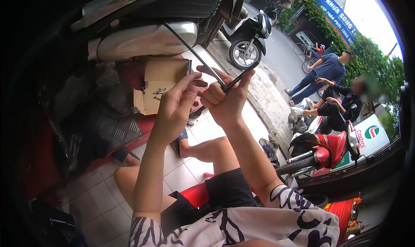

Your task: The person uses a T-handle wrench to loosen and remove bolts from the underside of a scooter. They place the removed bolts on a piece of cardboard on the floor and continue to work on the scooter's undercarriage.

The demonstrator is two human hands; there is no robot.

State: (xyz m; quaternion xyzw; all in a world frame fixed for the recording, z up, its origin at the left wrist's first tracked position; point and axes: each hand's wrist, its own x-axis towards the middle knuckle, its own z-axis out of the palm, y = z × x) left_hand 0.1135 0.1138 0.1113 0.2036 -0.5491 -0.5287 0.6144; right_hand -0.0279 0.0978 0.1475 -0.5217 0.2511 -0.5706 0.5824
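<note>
Cardboard sheet (162,80) and scooter (142,35) behind hands (203,100).

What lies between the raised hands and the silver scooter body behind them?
In the head view, a cardboard piece carrying a few small screws lies between the left hand, the right hand and the silver scooter body.

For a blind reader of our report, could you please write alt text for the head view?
A seated person's right hand and left hand hold a thin dark metal rod in front of a silver scooter. A cardboard piece lies behind; other people sit by a red scooter.
</note>
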